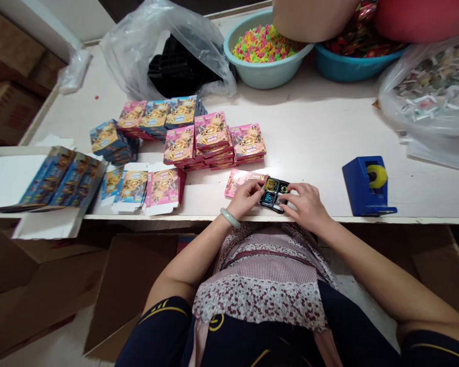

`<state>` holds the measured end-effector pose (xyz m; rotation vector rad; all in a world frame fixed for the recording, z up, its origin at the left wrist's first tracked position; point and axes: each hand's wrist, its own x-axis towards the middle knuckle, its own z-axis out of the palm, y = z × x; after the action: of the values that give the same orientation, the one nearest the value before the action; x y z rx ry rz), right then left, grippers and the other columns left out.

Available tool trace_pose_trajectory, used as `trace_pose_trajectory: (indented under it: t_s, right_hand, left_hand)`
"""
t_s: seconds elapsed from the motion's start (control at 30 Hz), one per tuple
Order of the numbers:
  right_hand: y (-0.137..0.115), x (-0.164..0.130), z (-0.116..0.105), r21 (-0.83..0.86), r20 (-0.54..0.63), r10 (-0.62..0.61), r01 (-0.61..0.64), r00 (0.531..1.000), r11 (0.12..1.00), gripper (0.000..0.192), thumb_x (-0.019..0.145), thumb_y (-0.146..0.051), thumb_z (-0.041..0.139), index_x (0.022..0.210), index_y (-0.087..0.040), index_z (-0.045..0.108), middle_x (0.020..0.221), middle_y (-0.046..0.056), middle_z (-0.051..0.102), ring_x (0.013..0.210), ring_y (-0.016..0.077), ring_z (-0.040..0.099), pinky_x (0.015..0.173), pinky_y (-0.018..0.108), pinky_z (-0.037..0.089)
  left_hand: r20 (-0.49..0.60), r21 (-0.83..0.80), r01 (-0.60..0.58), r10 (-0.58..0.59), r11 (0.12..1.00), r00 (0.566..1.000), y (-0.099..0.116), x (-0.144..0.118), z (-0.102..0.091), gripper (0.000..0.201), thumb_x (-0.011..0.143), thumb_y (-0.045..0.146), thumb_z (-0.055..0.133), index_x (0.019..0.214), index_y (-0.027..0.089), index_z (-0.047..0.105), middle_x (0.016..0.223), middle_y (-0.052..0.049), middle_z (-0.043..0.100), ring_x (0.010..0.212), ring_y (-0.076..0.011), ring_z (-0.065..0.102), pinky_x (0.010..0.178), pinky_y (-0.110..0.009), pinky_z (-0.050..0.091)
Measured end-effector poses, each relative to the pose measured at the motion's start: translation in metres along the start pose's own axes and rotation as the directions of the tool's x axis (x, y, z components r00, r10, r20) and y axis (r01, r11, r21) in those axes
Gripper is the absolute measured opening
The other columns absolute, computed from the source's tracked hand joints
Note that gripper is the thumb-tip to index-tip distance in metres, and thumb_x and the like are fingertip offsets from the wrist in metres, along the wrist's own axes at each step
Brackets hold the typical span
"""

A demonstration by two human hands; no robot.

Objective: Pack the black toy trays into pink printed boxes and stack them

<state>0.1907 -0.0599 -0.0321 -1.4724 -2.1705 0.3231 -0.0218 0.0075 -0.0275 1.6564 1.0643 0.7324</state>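
A small black plastic tray (274, 187) with square compartments lies near the table's front edge. Yellow, blue and green pieces show in its compartments, and something pale shows at the lower right. My left hand (247, 200) has its fingers closed on the tray's left edge. From the right, my right hand (306, 206) grips the tray with bent fingers and thumb, partly covering the right compartments. Whether a small piece is also between those fingers I cannot tell. Beside and partly behind my left hand lies a flat pink printed box (237, 182).
Stacked pink boxes (210, 133) and blue boxes (156, 113) stand back left. Open cartons (132, 186) line the front edge near a white display box (15, 176). A blue tape dispenser (361, 188) stands right. Behind are a basin (265, 75) of colourful rings and plastic bags (436, 86).
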Motion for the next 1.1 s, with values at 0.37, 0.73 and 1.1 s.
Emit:
trace_pose_trajectory:
  t_s: [0.37, 0.73, 1.1]
  right_hand:
    - [-0.015, 0.000, 0.028, 0.180, -0.013, 0.143, -0.138, 0.990, 0.974, 0.018, 0.090, -0.021, 0.047, 0.083, -0.018, 0.063, 0.085, 0.008, 0.060, 0.077, 0.0209, 0.058, 0.067, 0.034, 0.050]
    - [-0.008, 0.017, -0.041, 0.295, -0.117, -0.028, 0.062, 0.993, 0.954, 0.034, 0.091, -0.028, 0.053, 0.125, -0.030, 0.052, 0.119, 0.008, 0.054, 0.117, 0.0272, 0.052, 0.095, 0.045, 0.049]
    - [0.001, 0.008, -0.036, 0.414, -0.056, 0.088, -0.057, 0.995, 0.908, 0.033, 0.093, -0.032, 0.050, 0.127, -0.030, 0.054, 0.106, 0.006, 0.059, 0.095, 0.0209, 0.060, 0.083, 0.038, 0.054]
  left_hand:
    - [0.202, 0.074, -0.092, 0.075, 0.993, 0.977, 0.014, 0.005, 0.028, 0.012, 0.079, 0.019, 0.057, 0.068, 0.016, 0.052, 0.084, -0.004, 0.063, 0.072, -0.0137, 0.053, 0.070, -0.029, 0.043]
    - [0.059, -0.344, 0.079, -0.062, 0.936, 0.996, 0.060, 0.010, -0.014, 0.028, 0.080, 0.043, 0.065, 0.077, 0.015, 0.062, 0.078, -0.002, 0.063, 0.071, -0.0132, 0.056, 0.068, -0.026, 0.047]
    - [-0.247, -0.313, -0.196, 0.119, 0.929, 0.962, 0.008, -0.023, 0.031, 0.054, 0.084, 0.037, 0.067, 0.129, 0.028, 0.038, 0.099, -0.003, 0.057, 0.093, -0.0139, 0.059, 0.090, -0.031, 0.051]
